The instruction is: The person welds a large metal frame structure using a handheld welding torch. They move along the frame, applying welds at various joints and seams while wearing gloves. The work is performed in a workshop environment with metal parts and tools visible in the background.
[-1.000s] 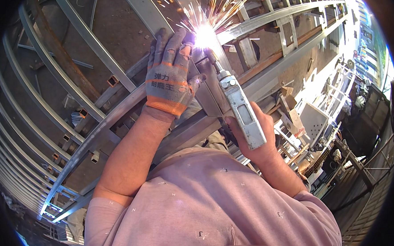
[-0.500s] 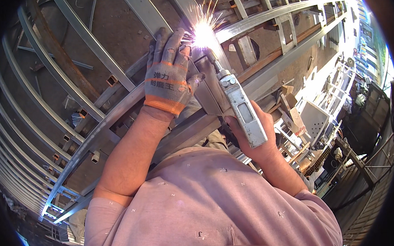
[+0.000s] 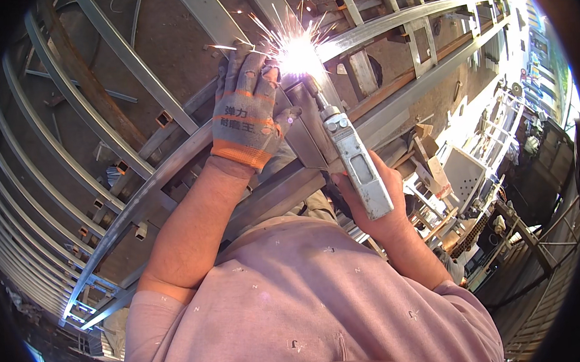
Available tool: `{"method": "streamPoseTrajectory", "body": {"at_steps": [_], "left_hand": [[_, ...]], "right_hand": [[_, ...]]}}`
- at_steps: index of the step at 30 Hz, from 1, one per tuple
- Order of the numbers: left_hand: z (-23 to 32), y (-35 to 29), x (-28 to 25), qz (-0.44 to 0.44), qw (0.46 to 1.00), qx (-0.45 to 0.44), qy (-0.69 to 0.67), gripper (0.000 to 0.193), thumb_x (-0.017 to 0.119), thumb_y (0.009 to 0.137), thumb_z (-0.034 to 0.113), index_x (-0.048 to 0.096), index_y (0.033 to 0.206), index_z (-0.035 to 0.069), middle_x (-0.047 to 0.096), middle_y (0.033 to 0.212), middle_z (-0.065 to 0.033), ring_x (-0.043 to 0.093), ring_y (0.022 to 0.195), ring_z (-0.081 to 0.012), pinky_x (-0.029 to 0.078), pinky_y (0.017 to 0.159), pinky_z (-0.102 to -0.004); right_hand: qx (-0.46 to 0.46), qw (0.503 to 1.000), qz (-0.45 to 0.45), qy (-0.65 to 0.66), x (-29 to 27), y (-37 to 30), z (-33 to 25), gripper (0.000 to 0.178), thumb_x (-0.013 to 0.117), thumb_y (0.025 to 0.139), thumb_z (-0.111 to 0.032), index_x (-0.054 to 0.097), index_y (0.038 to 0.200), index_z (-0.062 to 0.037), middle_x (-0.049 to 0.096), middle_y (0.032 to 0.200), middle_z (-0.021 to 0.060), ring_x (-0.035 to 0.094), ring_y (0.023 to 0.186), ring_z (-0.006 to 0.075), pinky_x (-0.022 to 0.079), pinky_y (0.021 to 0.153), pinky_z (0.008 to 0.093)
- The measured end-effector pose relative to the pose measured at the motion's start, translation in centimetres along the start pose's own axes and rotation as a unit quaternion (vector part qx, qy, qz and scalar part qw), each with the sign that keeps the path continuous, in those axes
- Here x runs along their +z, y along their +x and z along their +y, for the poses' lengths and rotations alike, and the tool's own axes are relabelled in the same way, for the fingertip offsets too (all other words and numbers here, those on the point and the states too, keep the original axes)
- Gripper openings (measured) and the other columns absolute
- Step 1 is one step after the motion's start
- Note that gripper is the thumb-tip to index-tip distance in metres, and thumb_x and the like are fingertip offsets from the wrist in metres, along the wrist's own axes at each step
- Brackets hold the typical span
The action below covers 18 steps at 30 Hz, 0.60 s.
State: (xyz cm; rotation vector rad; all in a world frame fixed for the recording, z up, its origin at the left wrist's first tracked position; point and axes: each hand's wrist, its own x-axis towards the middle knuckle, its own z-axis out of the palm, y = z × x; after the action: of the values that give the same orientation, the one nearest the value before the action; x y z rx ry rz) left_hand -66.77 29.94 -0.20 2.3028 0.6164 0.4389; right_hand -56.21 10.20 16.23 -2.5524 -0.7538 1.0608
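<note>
A bright white flare with flying sparks (image 3: 298,53) burns at the tip of a pale grey, scuffed welding gun (image 3: 360,166). My bare right hand (image 3: 389,192) is wrapped round the gun's handle from below; the gun hides part of its fingers. My left hand (image 3: 246,114), in a worn grey glove with an orange cuff, lies flat on the metal just left of the flare, its fingers stretched out and its thumb apart. Under the gun runs a flat metal piece (image 3: 309,137). Glare hides the joint at the tip.
A long curved steel rail (image 3: 174,164) with several parallel bars (image 3: 129,55) spreads across the left. More rails (image 3: 387,28) extend to the upper right. A straight beam (image 3: 271,195) crosses in front of my body. Scrap and a perforated panel (image 3: 463,177) lie on the right.
The spark burst has grown wider, with streaks now reaching left over my gloved fingertips. Both hands and the welding gun have hardly moved.
</note>
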Motion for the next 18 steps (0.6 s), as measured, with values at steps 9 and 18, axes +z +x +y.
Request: {"method": "streamPoseTrajectory", "body": {"at_steps": [9,18], "left_hand": [[-0.16,-0.03,0.14,0.011,1.000,0.013,-0.005,0.080,0.096,0.076,0.033,0.064,0.143,0.003,0.051,0.163,-0.0202,0.042,0.158,-0.0473,0.032,0.134,-0.0630],[-0.24,0.05,0.02,0.020,0.999,0.028,-0.004,0.079,0.097,0.078,0.032,0.062,0.142,0.001,0.050,0.166,-0.0223,0.043,0.157,-0.0504,0.038,0.130,-0.0616]], "right_hand": [[0.022,1.000,-0.006,0.012,-0.04,-0.44,0.05,0.038,0.088,0.095,-0.029,0.066,0.109,-0.0019,0.078,0.086,0.0187,0.080,0.087,0.0396,0.062,0.076,0.0453],[0.017,1.000,-0.016,0.010,-0.05,-0.79,0.62,0.038,0.089,0.094,-0.029,0.065,0.109,-0.0025,0.078,0.086,0.0179,0.080,0.085,0.0399,0.062,0.074,0.0451]]}}
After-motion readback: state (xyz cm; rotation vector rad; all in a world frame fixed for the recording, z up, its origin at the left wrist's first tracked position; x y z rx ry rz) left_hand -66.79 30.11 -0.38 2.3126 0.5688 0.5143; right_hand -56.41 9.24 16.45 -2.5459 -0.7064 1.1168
